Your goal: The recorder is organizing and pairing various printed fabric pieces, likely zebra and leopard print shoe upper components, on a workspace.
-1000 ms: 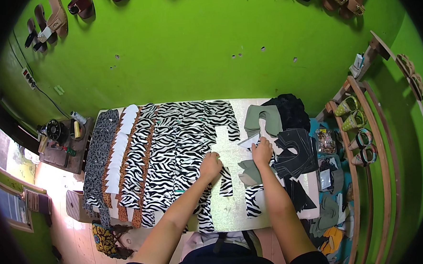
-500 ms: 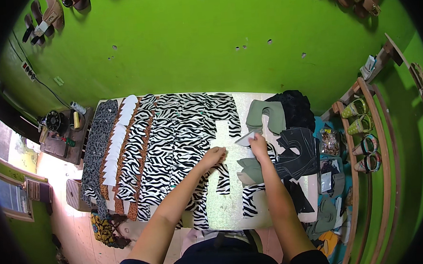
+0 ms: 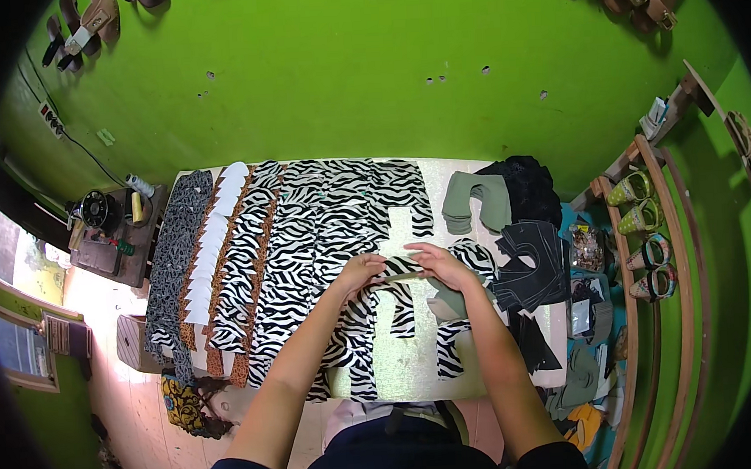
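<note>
My left hand (image 3: 362, 272) pinches the left end of a short zebra-print piece (image 3: 401, 267), held level just above the table. At its other end is my right hand (image 3: 439, 265), fingers curled round it; some of the grip is hidden. Overlapping zebra-print pieces (image 3: 283, 256) lie in rows to the left of my hands. Partly under my right wrist sits a small stack of olive-green pieces (image 3: 448, 307). Another zebra-print piece (image 3: 473, 257) lies right beside that wrist. Further back are curved olive-green pieces (image 3: 457, 203).
Black cut pieces (image 3: 543, 281) are stacked on the table's right side. White pieces (image 3: 202, 286) and dark grey patterned ones (image 3: 173, 262) line its left. A sewing machine (image 3: 94, 213) stands at far left. Wooden racks with sandals (image 3: 648, 256) run along the right, by the green wall (image 3: 325, 76).
My right hand has moved left and slightly down, toward my left hand. The pale piece it held no longer shows; both hands now hold a zebra-print piece.
</note>
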The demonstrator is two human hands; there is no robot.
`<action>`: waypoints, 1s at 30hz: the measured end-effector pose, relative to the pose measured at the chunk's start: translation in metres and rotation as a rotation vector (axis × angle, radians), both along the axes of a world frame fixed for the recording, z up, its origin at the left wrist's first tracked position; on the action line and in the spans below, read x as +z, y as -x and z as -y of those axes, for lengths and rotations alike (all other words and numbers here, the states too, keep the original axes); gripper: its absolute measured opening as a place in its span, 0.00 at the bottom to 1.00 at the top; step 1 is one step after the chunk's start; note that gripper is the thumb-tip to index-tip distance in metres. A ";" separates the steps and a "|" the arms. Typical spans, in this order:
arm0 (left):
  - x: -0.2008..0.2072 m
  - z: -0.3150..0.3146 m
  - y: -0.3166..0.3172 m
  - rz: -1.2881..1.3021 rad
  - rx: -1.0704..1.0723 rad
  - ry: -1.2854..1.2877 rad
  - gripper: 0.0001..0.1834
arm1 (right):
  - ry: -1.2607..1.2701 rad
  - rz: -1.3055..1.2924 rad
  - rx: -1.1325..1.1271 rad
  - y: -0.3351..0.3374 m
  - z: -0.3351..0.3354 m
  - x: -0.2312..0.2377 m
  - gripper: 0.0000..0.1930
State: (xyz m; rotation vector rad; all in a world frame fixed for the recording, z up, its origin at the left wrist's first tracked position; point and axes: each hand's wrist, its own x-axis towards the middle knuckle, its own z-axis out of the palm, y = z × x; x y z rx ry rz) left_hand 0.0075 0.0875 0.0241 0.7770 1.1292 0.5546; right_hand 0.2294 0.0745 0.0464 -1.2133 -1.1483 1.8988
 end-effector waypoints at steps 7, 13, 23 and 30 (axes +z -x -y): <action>-0.008 0.020 0.013 -0.408 -0.158 -0.455 0.14 | -0.146 0.496 0.028 0.033 0.017 -0.033 0.14; -0.029 0.036 0.023 -0.730 -0.306 -0.875 0.15 | -0.332 0.849 0.058 0.055 0.032 -0.043 0.14; -0.020 0.045 0.020 -0.980 -0.475 -1.000 0.16 | -0.415 1.181 0.042 0.071 0.044 -0.034 0.16; -0.032 0.047 0.018 -1.129 -0.414 -1.275 0.12 | -0.496 1.250 0.129 0.074 0.049 -0.044 0.16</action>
